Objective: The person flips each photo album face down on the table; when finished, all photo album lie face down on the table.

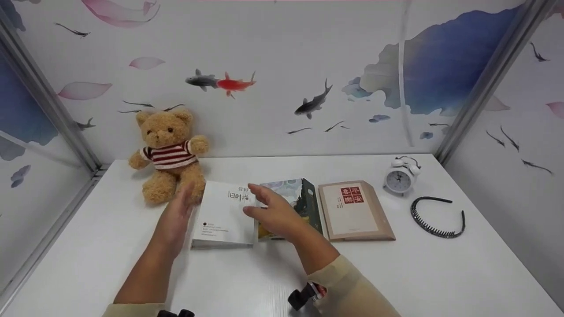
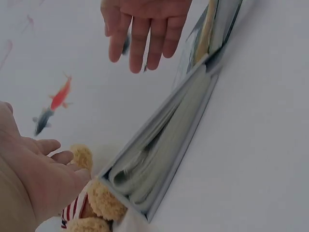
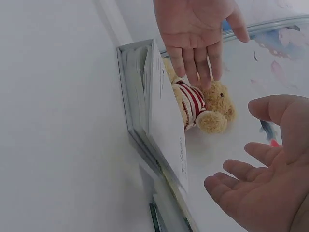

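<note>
A white album with Chinese lettering lies on the table between both hands. Along its left side my left hand stands on edge, fingers straight, palm turned inward. My right hand hovers over the album's right edge, fingers spread and slightly bent, holding nothing. In the left wrist view the album shows its page edges, with loosely folded leaves inside the covers. The right wrist view shows both palms facing each other, the left hand beyond the album and the right hand nearer.
A dark green picture-covered book lies right of the album, partly behind my right hand. Further right are a tan book, a white alarm clock and a black toothed headband. A teddy bear sits against the back wall.
</note>
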The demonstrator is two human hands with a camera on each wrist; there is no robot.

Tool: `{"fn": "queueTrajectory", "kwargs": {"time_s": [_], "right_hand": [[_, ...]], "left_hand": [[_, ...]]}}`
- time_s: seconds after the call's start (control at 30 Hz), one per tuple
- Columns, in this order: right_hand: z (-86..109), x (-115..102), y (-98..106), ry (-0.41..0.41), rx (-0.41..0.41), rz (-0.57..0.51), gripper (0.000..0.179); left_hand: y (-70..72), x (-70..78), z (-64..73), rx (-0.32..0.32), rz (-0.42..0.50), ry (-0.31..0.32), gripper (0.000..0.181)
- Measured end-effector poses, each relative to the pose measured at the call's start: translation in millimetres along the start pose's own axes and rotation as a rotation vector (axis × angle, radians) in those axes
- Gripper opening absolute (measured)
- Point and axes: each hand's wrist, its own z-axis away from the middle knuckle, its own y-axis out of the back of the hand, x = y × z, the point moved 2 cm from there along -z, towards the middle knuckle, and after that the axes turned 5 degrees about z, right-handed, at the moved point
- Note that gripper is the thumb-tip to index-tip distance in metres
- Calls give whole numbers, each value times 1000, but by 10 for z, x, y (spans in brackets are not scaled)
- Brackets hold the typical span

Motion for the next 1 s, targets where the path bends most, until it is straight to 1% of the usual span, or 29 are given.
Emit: {"fn": "queueTrajectory", "kwargs": {"time_s": [0.07,0.13,0.23,0.37,0.43,0.47,0.63,0.7,0.83,0.93,1.0], "right_hand": [[-39,-27,-70,-9,3,-24,65],[-69,-31,-134,-23,5,-48,65],[-93,-8,-215,-36,5,-71,66],[-86,46,-291,-9,-16,-86,68],[-69,68,-324,3,-41,-88,69],[-62,80,-340,6,-57,-88,71],[-42,100,-399,12,-120,-92,81],[-39,92,-408,15,-126,-92,83],[-31,79,-405,14,-117,-84,83],[-25,72,-403,14,-115,-109,83],[-15,64,-402,16,-119,-131,82]], "left_hand": [[91,-52,1,2,-8,35,73],[134,-110,-13,-7,-8,66,74],[144,-185,-48,-19,-13,116,76],[140,-259,-74,-17,-50,173,75],[138,-290,-71,-17,-73,194,75],[135,-300,-67,-18,-87,197,74],[108,-310,-66,-14,-91,204,73],[96,-289,-65,-20,-80,199,73],[60,-227,-44,-53,-77,183,72],[38,-171,-12,-44,-55,167,69],[30,-134,4,-28,-5,142,67]]}}
